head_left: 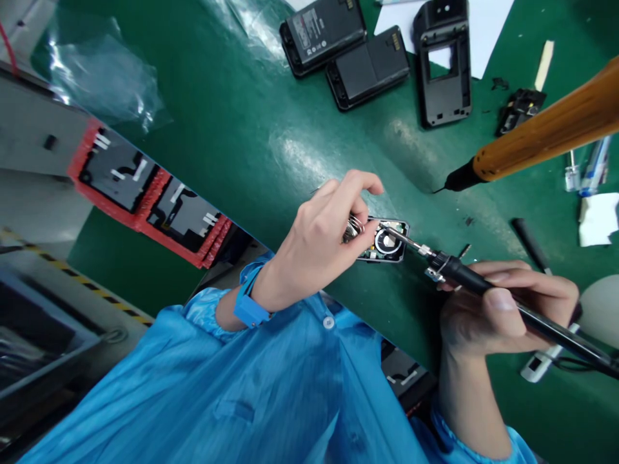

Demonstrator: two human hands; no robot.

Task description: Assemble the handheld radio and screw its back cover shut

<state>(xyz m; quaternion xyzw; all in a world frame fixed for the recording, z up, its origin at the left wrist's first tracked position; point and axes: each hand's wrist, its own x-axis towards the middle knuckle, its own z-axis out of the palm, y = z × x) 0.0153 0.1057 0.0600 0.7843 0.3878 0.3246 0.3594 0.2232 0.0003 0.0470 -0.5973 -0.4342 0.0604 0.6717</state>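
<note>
The bench (232, 135) has a smooth, dark green top with glossy glare patches. Toward the far side lie a black rectangular battery pack with a grey printed label (325, 32) and, close beside it, a plain black rectangular battery pack (370, 69). A white paper sheet (491, 29) lies partly under a black plastic housing with a rectangular window (445, 100). Right of that sits a small black part (520, 113) near a cream flat strip (544, 64). Crumpled clear plastic film (106, 74) covers the left corner; a torn white paper piece (598, 220) lies at right.
</note>
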